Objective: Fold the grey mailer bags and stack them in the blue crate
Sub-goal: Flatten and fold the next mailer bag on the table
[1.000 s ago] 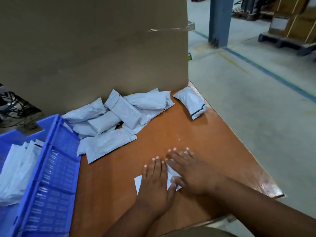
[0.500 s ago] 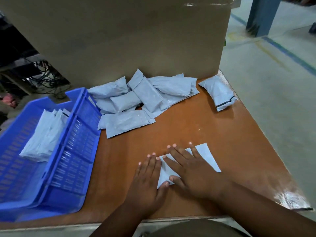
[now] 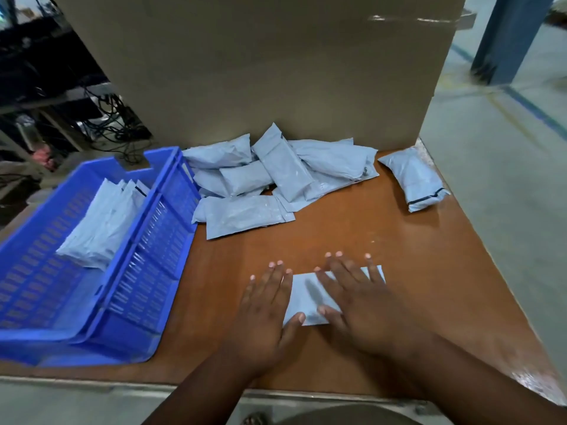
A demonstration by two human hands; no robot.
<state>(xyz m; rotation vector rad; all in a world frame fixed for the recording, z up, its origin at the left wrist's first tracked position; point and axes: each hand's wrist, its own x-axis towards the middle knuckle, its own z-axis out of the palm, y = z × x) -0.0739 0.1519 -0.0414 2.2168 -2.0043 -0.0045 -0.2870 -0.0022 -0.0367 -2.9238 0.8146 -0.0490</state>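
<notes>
Since a moment ago your hands have slid apart along the mailer bag [image 3: 310, 297], which now lies flat as a long strip on the table [image 3: 399, 240] instead of skewed. Your left hand [image 3: 264, 314] presses its 9 o'clock end, fingers straight and close together, thumb on the near edge; your right hand [image 3: 359, 305] covers the 3 o'clock half, fingers spread flat. Its long axis runs 9 to 3, so the next fold likely goes end over end. At 9 to 10 o'clock sits the blue crate [image 3: 147, 271], nearer your left hand, with folded bags [image 3: 98, 228] inside. Farther, at 12, the unfolded pile [image 3: 276, 176] waits by the cardboard box [image 3: 260, 62].
</notes>
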